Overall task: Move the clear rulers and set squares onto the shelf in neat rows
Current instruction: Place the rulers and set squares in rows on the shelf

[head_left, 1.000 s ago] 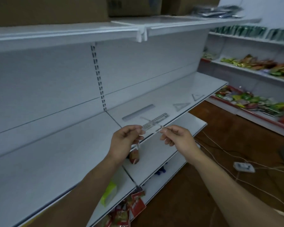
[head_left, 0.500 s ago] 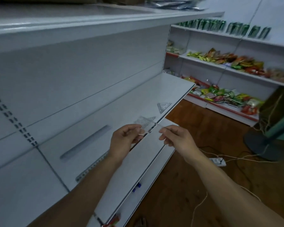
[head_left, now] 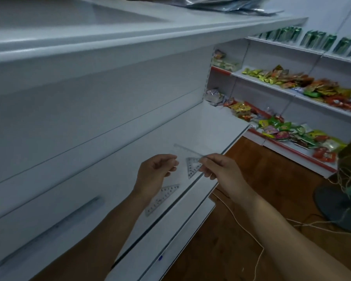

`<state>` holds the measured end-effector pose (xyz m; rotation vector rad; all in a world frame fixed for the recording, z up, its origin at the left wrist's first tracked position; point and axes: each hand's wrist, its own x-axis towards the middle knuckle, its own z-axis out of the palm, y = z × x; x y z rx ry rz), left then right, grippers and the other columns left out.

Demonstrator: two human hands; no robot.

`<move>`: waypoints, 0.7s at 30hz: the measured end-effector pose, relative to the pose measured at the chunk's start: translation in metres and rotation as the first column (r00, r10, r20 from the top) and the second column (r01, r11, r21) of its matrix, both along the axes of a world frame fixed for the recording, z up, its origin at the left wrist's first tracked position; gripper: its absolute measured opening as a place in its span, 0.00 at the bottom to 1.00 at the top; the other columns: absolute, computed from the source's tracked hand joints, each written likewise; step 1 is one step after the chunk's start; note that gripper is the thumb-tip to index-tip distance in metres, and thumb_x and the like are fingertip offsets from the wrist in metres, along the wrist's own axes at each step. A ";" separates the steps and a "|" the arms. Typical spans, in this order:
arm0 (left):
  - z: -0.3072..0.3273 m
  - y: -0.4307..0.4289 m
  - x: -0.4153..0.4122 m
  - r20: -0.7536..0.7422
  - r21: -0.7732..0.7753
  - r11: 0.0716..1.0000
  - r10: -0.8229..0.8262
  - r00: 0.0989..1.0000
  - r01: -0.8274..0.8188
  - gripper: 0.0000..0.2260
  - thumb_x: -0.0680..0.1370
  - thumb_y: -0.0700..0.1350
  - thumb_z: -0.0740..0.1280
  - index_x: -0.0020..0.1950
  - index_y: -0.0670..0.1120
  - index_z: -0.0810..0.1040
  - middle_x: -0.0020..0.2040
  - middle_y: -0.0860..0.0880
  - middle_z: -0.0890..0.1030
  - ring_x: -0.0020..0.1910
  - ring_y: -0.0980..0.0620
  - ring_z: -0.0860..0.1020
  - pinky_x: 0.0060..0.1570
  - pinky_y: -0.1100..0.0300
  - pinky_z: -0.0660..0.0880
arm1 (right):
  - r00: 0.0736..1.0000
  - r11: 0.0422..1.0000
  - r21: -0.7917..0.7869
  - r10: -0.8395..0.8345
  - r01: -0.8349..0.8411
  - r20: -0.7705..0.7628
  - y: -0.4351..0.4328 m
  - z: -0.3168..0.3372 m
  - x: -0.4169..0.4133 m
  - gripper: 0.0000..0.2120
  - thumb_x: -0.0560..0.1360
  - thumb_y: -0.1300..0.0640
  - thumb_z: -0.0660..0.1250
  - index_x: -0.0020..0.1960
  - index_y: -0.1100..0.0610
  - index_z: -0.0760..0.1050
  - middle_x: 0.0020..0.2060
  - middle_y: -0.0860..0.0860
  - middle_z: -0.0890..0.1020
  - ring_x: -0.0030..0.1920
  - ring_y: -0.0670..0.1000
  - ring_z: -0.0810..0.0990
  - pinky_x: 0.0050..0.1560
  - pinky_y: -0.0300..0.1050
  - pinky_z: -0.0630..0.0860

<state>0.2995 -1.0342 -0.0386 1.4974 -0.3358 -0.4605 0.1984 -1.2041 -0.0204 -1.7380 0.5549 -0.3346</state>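
— Shelf?
— White; wooden floor and snack racks to its right. My right hand pinches a clear set square over the front edge; my left hand I can't tell. Ruler lies further left.

A long run of white metal shelving is seen at the left, with a plain panelled back and a deep upper board overhead; silvery wrapped packs are laid on that top board; a second white shelving unit is set at an angle along the far right, and its tiers are filled with colourful snack packets, green packs being lined along the highest tier; the floor is laid in reddish-brown wood; a thin pale cord is trailed across it; a dark round base is stood at the right edge; the whole is dimly and coolly lit
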 end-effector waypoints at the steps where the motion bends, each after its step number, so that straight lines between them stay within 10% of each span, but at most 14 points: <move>1: -0.001 -0.004 0.005 0.005 0.014 0.999 0.030 1.000 -0.031 0.06 0.76 0.40 0.69 0.48 0.49 0.83 0.43 0.51 0.86 0.43 0.54 0.82 0.46 0.62 0.78 | 1.000 1.000 0.004 0.024 -0.024 -0.005 -0.007 -0.002 0.010 0.07 0.77 0.58 0.66 0.47 0.59 0.82 0.38 0.54 0.84 0.34 0.46 0.78 0.34 0.37 0.72; 10: -0.013 -0.004 0.030 0.036 0.119 0.895 0.428 0.903 -0.429 0.06 0.75 0.41 0.71 0.47 0.52 0.84 0.44 0.56 0.84 0.39 0.64 0.79 0.43 0.72 0.75 | 0.908 0.909 0.028 0.416 -0.415 -0.049 -0.040 -0.020 0.106 0.04 0.75 0.56 0.69 0.46 0.53 0.82 0.41 0.49 0.85 0.37 0.44 0.80 0.39 0.38 0.75; 21: -0.028 0.033 -0.001 0.232 0.477 0.571 0.651 0.723 -0.667 0.07 0.74 0.49 0.71 0.52 0.54 0.81 0.43 0.56 0.82 0.43 0.58 0.80 0.37 0.71 0.71 | 0.676 0.585 -0.388 0.721 -0.712 -0.153 -0.019 -0.046 0.144 0.05 0.74 0.51 0.70 0.49 0.47 0.80 0.40 0.42 0.82 0.39 0.41 0.79 0.42 0.34 0.75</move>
